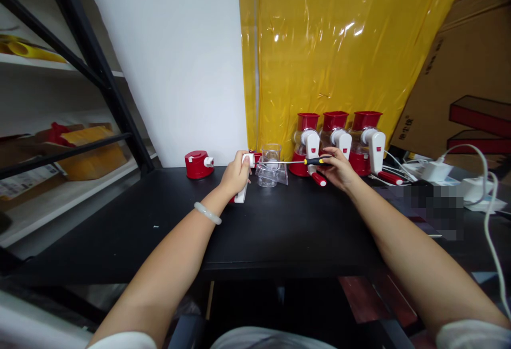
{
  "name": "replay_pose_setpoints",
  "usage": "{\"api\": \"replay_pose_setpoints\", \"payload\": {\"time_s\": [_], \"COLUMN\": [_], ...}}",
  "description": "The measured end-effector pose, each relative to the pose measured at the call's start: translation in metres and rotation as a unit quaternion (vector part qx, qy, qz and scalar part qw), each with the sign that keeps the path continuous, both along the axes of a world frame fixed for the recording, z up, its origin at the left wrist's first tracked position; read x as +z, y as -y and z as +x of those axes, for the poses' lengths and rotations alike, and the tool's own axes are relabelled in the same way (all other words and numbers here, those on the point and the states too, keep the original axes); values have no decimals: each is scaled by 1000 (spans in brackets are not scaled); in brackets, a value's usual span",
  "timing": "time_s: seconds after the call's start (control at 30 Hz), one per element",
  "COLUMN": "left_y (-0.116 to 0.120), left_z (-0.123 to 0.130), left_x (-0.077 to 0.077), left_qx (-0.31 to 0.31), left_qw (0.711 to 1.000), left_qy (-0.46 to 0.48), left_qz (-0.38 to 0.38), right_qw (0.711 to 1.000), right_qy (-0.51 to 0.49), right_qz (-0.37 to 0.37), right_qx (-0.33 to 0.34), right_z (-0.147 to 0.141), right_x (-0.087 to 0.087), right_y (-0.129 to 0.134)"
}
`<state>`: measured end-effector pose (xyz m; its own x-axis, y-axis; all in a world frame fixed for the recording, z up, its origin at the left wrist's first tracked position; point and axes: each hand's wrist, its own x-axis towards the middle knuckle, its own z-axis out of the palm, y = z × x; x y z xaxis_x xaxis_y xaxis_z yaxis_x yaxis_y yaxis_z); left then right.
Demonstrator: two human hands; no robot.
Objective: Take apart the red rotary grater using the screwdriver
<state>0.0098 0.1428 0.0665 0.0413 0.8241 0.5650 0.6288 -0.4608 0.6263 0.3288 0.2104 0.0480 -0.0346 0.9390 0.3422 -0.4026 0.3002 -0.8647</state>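
My left hand [236,172] is closed around a white crank handle [241,196], whose lower part sticks out below the fingers. In my right hand [338,167] is a screwdriver [315,161] with a black and yellow grip, held level. Its thin shaft points left, and the tip reaches the white end of the crank at my left hand; whether it sits in a screw is too small to tell. Just behind the shaft stands a clear plastic grater body [268,174]. A red base [198,165] with a white side knob rests to the left of my left hand.
Three red and white rotary graters [308,121] stand at the back right, partly behind my right hand. White chargers and cables [437,171] lie at the right. A white board and yellow film [319,46] rise behind the black table [279,232]. Black-framed shelving [120,109] is at left.
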Motion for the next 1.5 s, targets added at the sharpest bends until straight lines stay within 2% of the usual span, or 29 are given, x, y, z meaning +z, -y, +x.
{"api": "replay_pose_setpoints", "payload": {"time_s": [0.1, 0.17, 0.27, 0.33, 0.4, 0.5, 0.57, 0.63, 0.8, 0.93, 1.0, 1.07, 1.17, 1.27, 1.5], "left_y": [0, -1, -2, -2, -2, -1, -1, -1, -2, -3, -3, -3, -3, -2, -2], "left_z": [1, 1, -1, -1, -1, -1, -1, 0, -1, -2, -3, -3, -3, -2, -2], "left_x": [-1, -1, -2, -2, -1, -1, -1, -2, -3, -3, -3, -3, -2, -1, 0], "left_qx": [-9, -2, 7, 7, 5, 4, 1, -4, -3, 2, 2, 3, 3, 4, 5], "left_qw": [1000, 1000, 1000, 1000, 1000, 1000, 1000, 1000, 1000, 1000, 1000, 1000, 1000, 1000, 1000], "left_qy": [-4, 0, 4, 4, 3, 2, -1, -5, -3, 1, 1, 2, 2, -4, -23], "left_qz": [-1, 1, 5, 3, -1, -2, -2, 0, -1, 2, 2, 1, -1, -1, -7], "right_qw": [999, 991, 954, 943, 960, 992, 999, 1000, 997, 972, 963, 974, 996, 999, 983], "right_qy": [15, 98, 264, 295, 241, 103, 41, 21, 57, 203, 235, 196, 86, 35, 146], "right_qz": [-2, -2, 24, 41, 29, -6, -11, -3, -15, 17, 45, 41, 9, 3, 38], "right_qx": [-39, -88, -141, -151, -140, -80, -31, -6, -46, -117, -124, -103, -36, 2, -104], "right_z": [2, 5, 10, 10, 8, 3, 1, 0, 2, 7, 8, 7, 3, 1, 2], "right_x": [2, 1, -4, -5, -5, 0, 3, 5, 3, -4, -6, -5, -2, 0, -6], "right_y": [-1, -4, -8, -9, -8, -3, 2, 5, -1, -10, -11, -9, -4, -1, -9]}}
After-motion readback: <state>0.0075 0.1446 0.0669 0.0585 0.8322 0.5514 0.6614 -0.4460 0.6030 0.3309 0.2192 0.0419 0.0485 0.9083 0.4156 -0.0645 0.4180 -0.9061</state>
